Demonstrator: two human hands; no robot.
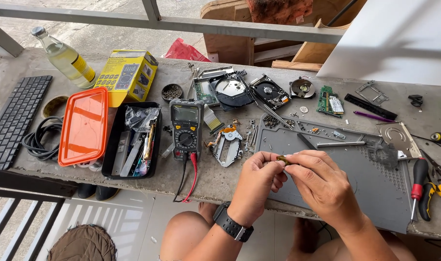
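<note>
1. Both hands are meeting over the grey work mat (375, 193), near its front-left corner at the front edge of the concrete counter (215, 181).
2. Left hand (258, 176), with a black watch on its wrist, is curling its fingers and pinching a small brass-coloured part (282, 158) at the fingertips.
3. Right hand (322, 183) is gripping the same part from the other side, fingers bent, not clenched.
4. Multimeter (186, 128) is lying left of the mat, beside a dismantled drive frame (226, 144).
</note>
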